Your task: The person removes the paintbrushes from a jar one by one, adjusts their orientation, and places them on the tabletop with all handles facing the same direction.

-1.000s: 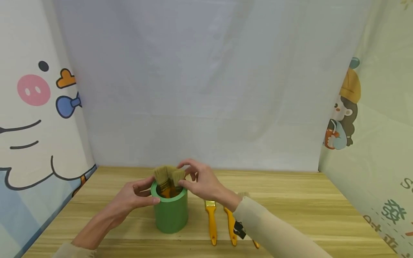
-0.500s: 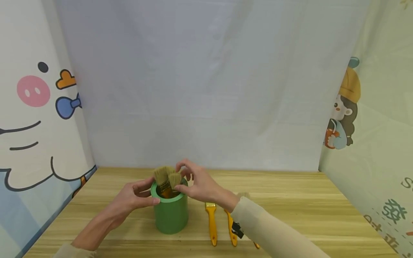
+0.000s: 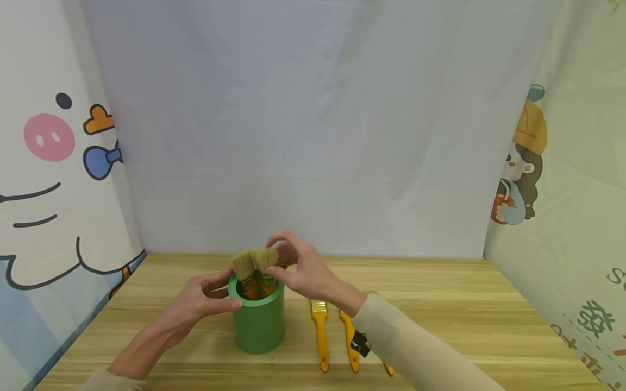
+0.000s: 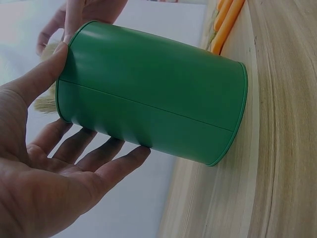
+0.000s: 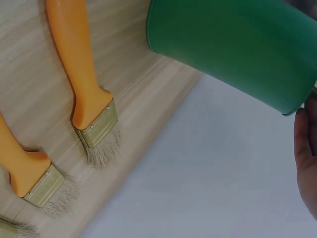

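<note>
Brush handles (image 3: 254, 290) hidden inside green cup (image 3: 259, 326).

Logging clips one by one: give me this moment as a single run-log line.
left hand: grips cup | right hand: fingers on brush bristles in cup | three brushes flat on table, right of cup

Smooth matt green cup (image 4: 153, 109), wood-grain table (image 3: 440, 304)

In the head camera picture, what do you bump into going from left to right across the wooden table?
left hand → green cup with brushes standing in it → first orange-handled brush lying flat → second orange-handled brush, partly under the right sleeve.
</note>
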Tool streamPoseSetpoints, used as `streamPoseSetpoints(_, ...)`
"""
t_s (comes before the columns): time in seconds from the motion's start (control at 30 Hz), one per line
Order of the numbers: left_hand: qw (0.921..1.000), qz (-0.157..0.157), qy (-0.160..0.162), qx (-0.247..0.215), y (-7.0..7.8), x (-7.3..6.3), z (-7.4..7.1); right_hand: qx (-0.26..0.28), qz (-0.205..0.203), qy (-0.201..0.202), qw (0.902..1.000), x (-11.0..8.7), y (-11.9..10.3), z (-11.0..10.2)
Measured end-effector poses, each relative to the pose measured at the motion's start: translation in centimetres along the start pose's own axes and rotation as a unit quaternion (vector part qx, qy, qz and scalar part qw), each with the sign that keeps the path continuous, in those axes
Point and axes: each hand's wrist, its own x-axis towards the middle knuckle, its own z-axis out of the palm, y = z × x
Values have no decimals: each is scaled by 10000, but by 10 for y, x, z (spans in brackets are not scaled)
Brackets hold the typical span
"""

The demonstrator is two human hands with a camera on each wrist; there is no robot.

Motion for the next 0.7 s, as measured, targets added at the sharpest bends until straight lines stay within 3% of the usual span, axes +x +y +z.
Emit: streamPoseSetpoints(0.7, 9999, -94, 73, 53, 3, 0, 2, 527, 10, 98, 9986, 4, -7, -9)
